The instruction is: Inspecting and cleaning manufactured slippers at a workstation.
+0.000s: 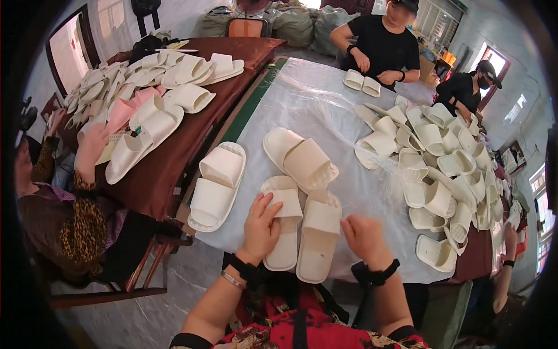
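Two cream slippers lie side by side right in front of me, toes toward me. My left hand [261,227] lies on the left slipper [283,247], its fingers apart across the strap. Beside the right slipper [318,241], my right hand [367,239] is closed with its fingers curled; whatever may be inside them is hidden. Just beyond, a pair of overlapping slippers [302,157] rests at a slant, almost touching the near ones. To the left, another overlapping pair [218,186] stands apart along the table's edge.
Clear plastic sheeting [250,139] covers my table. A heap of cream slippers [433,139] spreads on the right. The brown-covered table [168,186] at left bears more slippers and a pink one [125,110]. A person [383,46] stands across from me; others work at both sides.
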Demonstrator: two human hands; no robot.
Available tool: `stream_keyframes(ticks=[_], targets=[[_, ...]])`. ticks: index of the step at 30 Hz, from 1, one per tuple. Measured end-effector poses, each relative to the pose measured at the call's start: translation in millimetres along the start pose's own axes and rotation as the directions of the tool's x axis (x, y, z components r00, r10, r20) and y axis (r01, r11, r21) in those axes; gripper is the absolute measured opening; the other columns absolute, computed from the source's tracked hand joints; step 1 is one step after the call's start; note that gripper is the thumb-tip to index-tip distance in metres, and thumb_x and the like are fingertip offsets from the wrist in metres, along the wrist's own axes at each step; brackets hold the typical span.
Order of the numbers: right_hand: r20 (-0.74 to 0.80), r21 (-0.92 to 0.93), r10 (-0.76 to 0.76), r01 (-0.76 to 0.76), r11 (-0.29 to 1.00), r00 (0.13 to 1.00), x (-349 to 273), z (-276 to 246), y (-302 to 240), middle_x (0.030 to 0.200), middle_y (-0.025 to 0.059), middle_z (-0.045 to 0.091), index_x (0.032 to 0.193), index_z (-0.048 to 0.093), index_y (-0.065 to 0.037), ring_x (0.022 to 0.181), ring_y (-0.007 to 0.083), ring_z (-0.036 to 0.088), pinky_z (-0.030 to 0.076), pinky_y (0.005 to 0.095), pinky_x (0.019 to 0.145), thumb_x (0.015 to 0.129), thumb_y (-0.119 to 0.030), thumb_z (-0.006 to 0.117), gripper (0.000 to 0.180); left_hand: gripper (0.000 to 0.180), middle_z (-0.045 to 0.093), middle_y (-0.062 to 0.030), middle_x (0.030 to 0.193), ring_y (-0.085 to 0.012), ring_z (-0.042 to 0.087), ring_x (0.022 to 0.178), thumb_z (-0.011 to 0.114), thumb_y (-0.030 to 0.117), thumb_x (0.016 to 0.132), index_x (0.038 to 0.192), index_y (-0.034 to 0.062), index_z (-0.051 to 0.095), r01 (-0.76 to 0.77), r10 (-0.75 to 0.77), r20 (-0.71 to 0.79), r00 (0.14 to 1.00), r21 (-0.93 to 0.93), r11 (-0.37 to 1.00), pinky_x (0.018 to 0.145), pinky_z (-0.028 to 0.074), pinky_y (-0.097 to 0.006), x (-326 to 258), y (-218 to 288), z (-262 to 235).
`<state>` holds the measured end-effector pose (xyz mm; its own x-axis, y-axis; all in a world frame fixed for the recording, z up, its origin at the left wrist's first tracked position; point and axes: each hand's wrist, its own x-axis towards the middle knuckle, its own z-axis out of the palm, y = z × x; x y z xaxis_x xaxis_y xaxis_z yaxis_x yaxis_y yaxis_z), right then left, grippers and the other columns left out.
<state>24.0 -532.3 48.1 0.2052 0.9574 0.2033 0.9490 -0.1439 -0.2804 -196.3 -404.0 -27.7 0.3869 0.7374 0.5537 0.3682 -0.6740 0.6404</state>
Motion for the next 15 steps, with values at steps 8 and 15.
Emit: stream_keyframes(ticks=[8,15], targets=[[-0.212,0.289,-0.219,0.275,0.917,0.952,-40,22,-37,0.065,0.0117,0.059,0.081,0.06,-0.005,0.06,0.0312,0.059,0.047,0.0412,0.051,0.082,-0.011,0.065,0.007,0.04,0.052,-0.0187,0.129,-0.0409,0.044,0.125,0.059,-0.002,0.075,0.115,0.007,0.063,-0.005,0.005,0.015,1.0,0.008,1.0,0.102,0.04,-0.043,0,6,1],[-0.249,0.26,-0.348,0.409,0.875,0.904,-44,-8,-56,0.06,0.0064,0.055,0.083,0.062,-0.007,0.054,0.0247,0.056,0.045,0.0358,0.048,0.076,-0.008,0.068,0.01,0.039,0.052,-0.0186,0.129,-0.0411,0.044,0.124,0.058,-0.001,0.076,0.114,0.0063,0.063,0.0,0.0,0.002,1.0,0.015,1.0,0.103,0.039,-0.043,-2,3,1]])
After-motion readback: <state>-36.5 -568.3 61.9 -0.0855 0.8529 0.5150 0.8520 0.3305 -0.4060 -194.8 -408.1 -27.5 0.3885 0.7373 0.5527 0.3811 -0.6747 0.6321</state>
